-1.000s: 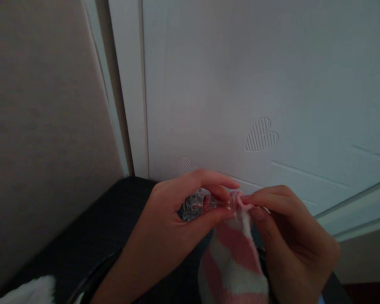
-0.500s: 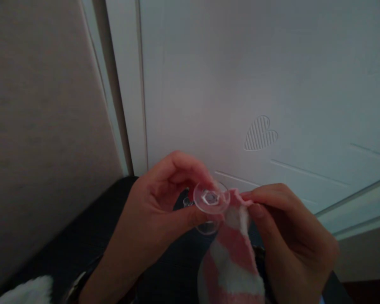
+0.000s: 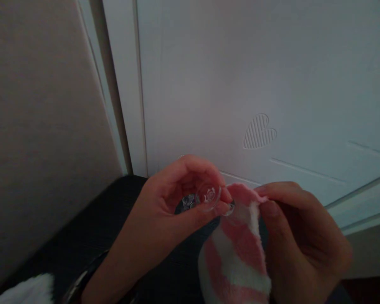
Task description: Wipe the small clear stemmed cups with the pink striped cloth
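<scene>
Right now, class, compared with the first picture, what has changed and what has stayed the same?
The left hand has turned the clear piece, its round end now facing the viewer. The right hand has shifted slightly right, and the striped cloth shows more pink edge between the hands. Both hands keep their holds, and the white fabric lies at lower left as before.
</scene>
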A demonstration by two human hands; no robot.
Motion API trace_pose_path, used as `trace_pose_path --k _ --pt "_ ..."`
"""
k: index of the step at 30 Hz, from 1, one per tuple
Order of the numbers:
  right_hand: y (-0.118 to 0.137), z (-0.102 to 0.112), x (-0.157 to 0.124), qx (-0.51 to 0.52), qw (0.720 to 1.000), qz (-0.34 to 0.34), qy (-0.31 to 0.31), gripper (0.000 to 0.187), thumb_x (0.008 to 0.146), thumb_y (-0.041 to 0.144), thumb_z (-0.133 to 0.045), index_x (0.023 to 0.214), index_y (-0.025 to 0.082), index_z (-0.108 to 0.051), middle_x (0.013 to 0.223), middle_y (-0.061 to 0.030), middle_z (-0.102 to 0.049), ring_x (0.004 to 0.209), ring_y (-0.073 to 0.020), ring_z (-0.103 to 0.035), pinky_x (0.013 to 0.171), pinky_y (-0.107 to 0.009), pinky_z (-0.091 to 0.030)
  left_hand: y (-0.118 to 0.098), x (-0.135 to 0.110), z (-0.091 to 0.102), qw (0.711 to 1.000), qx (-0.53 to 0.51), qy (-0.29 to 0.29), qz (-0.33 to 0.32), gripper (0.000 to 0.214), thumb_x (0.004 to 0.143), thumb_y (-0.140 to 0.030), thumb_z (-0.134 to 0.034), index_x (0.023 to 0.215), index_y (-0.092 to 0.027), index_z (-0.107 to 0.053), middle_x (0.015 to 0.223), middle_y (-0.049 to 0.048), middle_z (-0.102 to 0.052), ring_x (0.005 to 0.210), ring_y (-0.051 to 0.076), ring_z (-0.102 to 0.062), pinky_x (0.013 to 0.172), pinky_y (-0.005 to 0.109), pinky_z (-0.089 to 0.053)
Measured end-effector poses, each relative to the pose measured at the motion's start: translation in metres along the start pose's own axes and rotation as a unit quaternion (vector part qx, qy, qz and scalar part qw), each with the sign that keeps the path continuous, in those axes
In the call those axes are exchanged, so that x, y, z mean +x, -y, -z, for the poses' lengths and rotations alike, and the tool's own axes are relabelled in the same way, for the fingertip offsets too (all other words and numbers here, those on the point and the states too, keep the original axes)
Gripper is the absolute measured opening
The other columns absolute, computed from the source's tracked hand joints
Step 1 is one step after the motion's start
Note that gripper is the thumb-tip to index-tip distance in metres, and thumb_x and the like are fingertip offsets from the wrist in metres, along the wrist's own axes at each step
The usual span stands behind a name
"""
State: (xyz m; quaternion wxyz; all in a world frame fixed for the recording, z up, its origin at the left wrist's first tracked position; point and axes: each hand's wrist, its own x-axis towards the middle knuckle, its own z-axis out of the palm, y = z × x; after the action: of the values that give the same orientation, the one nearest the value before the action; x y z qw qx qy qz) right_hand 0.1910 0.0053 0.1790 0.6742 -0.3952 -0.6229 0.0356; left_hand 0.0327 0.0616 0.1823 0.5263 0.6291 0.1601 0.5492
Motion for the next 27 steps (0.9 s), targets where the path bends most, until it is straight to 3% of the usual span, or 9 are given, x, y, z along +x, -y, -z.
trace_pose_path --k 5,16,21,27 --pt "0.0 0.005 0.003 -0.003 0.996 0.006 0.087 0.027 0.092 0.003 -0.059 0.097 0.024 -0.075 0.095 0.002 -0.072 0.091 -0.0132 -0.066 0.075 -0.027 -0.05 0.003 -0.001 -0.003 1.0 -0.016 -0.001 -0.026 0.025 0.083 -0.003 -0.076 0.092 -0.026 -0.071 0.087 -0.0057 -0.066 0.078 0.006 -0.063 0.074 0.01 -0.054" --pt "-0.006 0.013 0.003 0.005 0.983 -0.011 0.182 0.025 0.094 0.018 -0.066 0.116 0.027 -0.069 0.11 0.0019 -0.07 0.104 -0.0141 -0.064 0.088 -0.024 -0.051 0.002 -0.003 -0.01 0.997 -0.02 -0.06 -0.048 0.027 0.08 -0.003 -0.079 0.089 -0.026 -0.07 0.082 -0.0074 -0.064 0.076 0.007 -0.063 0.069 0.01 -0.053" --pt "-0.008 0.013 0.003 -0.017 0.978 -0.014 0.208 0.037 0.089 0.019 -0.072 0.123 0.031 -0.065 0.114 0.0015 -0.073 0.103 -0.0157 -0.068 0.086 -0.023 -0.055 -0.002 -0.004 -0.011 0.996 -0.002 -0.072 -0.044 0.024 0.079 -0.008 -0.08 0.09 -0.026 -0.069 0.081 -0.0066 -0.064 0.073 0.009 -0.064 0.066 0.014 -0.054" --pt "-0.01 0.01 0.002 -0.045 0.977 0.004 0.208 0.031 0.089 0.021 -0.071 0.118 0.029 -0.066 0.107 -0.0018 -0.075 0.094 -0.0189 -0.072 0.076 -0.026 -0.059 -0.006 -0.008 -0.011 0.998 0.03 -0.058 -0.007 0.022 0.08 -0.011 -0.079 0.088 -0.023 -0.061 0.08 -0.0033 -0.063 0.069 0.01 -0.063 0.061 0.017 -0.055"
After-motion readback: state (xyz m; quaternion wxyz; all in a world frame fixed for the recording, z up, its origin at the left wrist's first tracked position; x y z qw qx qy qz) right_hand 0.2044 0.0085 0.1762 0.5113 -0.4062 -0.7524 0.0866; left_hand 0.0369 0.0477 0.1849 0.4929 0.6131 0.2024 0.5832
